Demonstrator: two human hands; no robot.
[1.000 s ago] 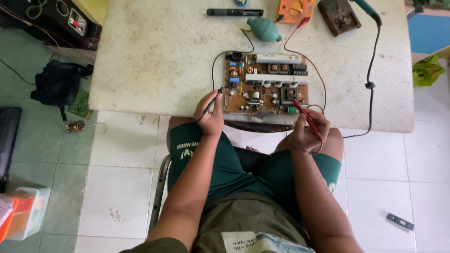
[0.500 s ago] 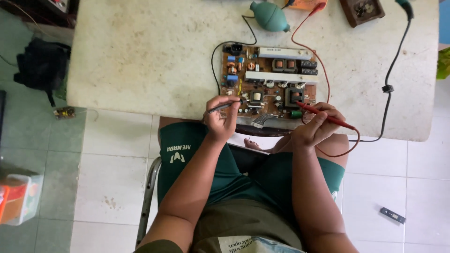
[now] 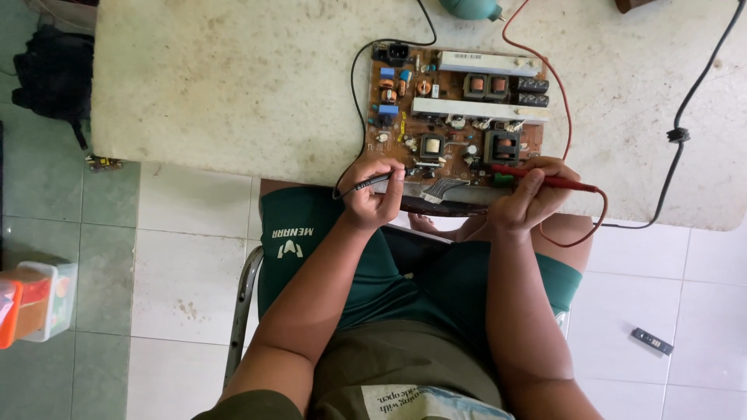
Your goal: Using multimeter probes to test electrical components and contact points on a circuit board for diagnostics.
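Sat at a pale stone table [image 3: 233, 85], with a brown circuit board [image 3: 455, 117] lying flat at its near edge, just above the knees. Pinched a black probe [image 3: 373, 183] in the left hand [image 3: 373, 204], between thumb and curled fingers, tip pointed at the near left part of the board. Gripped a red probe [image 3: 548, 181] in the right hand [image 3: 529, 202], fingers closed round it, tip lying among the parts near the right corner. Could not tell if either tip really touched a contact. Judged the work as in the middle: both probes up at the board, a teal blower bulb [image 3: 471, 8] lying out at the far edge. Found only one container, a clear plastic box [image 3: 47, 299] on the floor tiles at far left, with something orange inside, too blurred to name.
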